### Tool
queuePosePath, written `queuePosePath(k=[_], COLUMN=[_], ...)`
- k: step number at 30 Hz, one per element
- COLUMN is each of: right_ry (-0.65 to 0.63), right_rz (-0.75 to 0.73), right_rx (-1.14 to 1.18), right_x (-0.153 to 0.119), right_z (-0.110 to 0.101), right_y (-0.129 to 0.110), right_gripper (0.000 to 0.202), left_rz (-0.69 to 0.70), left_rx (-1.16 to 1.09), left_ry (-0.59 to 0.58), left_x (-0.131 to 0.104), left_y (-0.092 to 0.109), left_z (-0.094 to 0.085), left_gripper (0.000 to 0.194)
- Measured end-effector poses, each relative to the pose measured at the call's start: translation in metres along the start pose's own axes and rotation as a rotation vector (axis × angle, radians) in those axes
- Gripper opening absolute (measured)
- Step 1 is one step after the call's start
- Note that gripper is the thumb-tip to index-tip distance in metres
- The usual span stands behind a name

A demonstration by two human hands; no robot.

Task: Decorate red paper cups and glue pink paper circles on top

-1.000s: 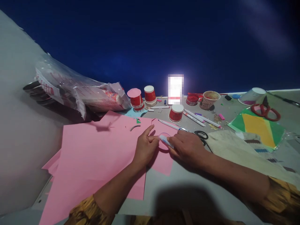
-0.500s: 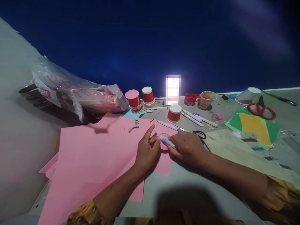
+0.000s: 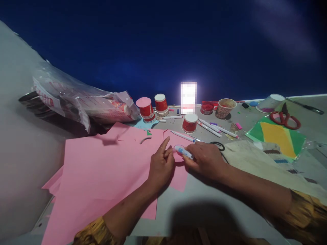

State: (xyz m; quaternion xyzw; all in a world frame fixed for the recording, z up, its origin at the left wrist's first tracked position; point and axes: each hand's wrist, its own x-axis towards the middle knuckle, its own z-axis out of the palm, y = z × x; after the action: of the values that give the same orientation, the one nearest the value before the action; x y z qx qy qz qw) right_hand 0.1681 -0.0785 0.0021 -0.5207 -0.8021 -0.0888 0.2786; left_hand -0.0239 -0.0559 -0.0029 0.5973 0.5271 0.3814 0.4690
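Observation:
My right hand (image 3: 204,157) is wrapped round a white glue stick (image 3: 184,152) with blue print, its tip pointing left. Under the stick is a round pink paper disc (image 3: 179,159), lying over a smaller pink piece of paper (image 3: 180,182). With thumb and fingers my left hand (image 3: 161,165) pinches the disc's left edge, while its index finger stretches away from me. The fingertips partly hide that edge. A white marker with a blue tip (image 3: 182,136) lies just beyond both hands.
Large pink sheets (image 3: 102,177) cover the left. Red-and-white paper cups (image 3: 189,123), markers (image 3: 208,129) and a bright blurred screen (image 3: 188,98) stand or lie behind. Red-handled scissors (image 3: 284,120) rest on green and yellow paper (image 3: 277,136) at right. A plastic bag (image 3: 102,105) lies at back left.
My right hand has shifted the glue stick slightly to the right over the disc. My left hand stays almost in place at the disc's edge.

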Motion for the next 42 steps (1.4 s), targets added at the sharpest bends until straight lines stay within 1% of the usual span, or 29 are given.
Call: queuePosePath(k=[3, 5, 7, 11, 14, 16, 20, 24, 28, 34, 38, 42], right_ry=[0.003, 0.011, 0.015, 0.013, 0.037, 0.044, 0.032, 0.022, 0.032, 0.052, 0.058, 0.030], right_rz=[-0.123, -0.153, -0.132, -0.020, 0.017, -0.008, -0.102, -0.172, -0.138, -0.056, -0.097, -0.152], right_rx=[0.023, 0.017, 0.004, -0.006, -0.014, -0.009, 0.006, 0.014, -0.010, -0.047, -0.033, -0.016], right_x=[0.0003, 0.0008, 0.0013, 0.0017, 0.0011, 0.0005, -0.0003, 0.0001, 0.0010, 0.0009, -0.0001, 0.0002], right_z=[-0.0019, -0.0028, -0.0029, -0.0013, -0.0001, 0.0000, -0.0001, -0.0002, -0.0011, -0.0015, -0.0021, -0.0033], right_y=[0.0002, -0.0005, -0.0015, -0.0023, -0.0010, 0.0001, 0.0004, -0.0011, -0.0020, -0.0018, -0.0023, -0.0047], right_gripper=[0.030, 0.030, 0.031, 0.032, 0.035, 0.036, 0.033, 0.031, 0.032, 0.039, 0.035, 0.034], left_rz=[-0.029, -0.056, -0.059, -0.022, 0.014, 0.019, -0.031, -0.069, -0.064, -0.010, -0.001, -0.064], left_rx=[-0.080, -0.069, -0.037, 0.052, 0.082, 0.033, -0.096, -0.085, -0.046, 0.045, 0.030, 0.014], left_ry=[-0.028, -0.023, -0.001, 0.051, 0.060, 0.052, 0.020, -0.001, 0.016, 0.048, 0.017, -0.006], left_x=[0.0039, 0.0062, 0.0067, 0.0027, -0.0006, -0.0011, 0.0025, 0.0072, 0.0075, 0.0037, 0.0021, 0.0044], left_y=[0.0047, 0.0062, 0.0056, 0.0004, -0.0018, -0.0008, 0.0046, 0.0075, 0.0059, 0.0006, 0.0031, 0.0062], left_z=[-0.0024, -0.0031, -0.0026, 0.0010, 0.0030, 0.0032, 0.0002, -0.0034, -0.0023, 0.0009, -0.0006, -0.0026], left_gripper=[0.075, 0.072, 0.069, 0.064, 0.064, 0.067, 0.074, 0.073, 0.069, 0.065, 0.072, 0.073])
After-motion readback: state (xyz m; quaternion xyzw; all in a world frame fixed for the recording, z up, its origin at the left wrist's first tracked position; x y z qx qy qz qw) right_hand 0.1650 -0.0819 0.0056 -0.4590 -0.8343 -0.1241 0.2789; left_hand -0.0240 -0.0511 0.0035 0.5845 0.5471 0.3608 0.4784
